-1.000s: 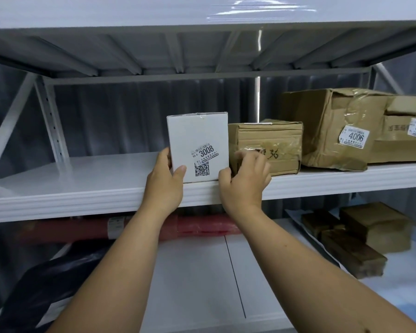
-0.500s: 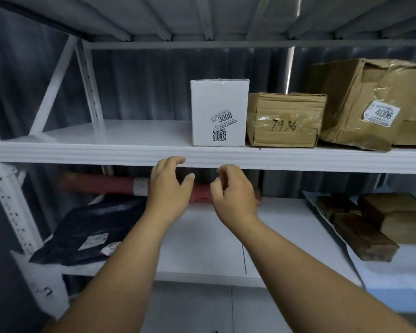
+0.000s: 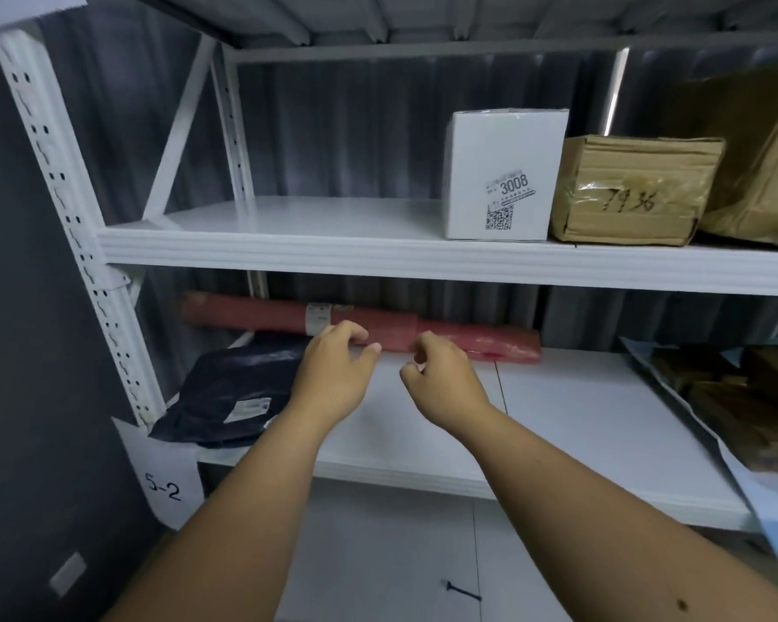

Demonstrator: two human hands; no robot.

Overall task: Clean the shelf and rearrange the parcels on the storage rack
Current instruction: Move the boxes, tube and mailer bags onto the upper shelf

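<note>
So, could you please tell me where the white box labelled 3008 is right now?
In the head view, the white box labelled 3008 stands upright on the upper shelf, right of centre, directly left of the brown carton marked 7936.

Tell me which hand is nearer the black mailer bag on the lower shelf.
Left. The left hand hovers just right of the black mailer bag; the right hand is farther right, beyond the left hand.

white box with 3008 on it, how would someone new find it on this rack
Look at the upper white metal shelf of the storage rack. A row of parcels sits at its right end, and the white cardboard box is the leftmost one, beside a brown taped carton marked 7936. It is the only white parcel there, with a QR code label.
</note>
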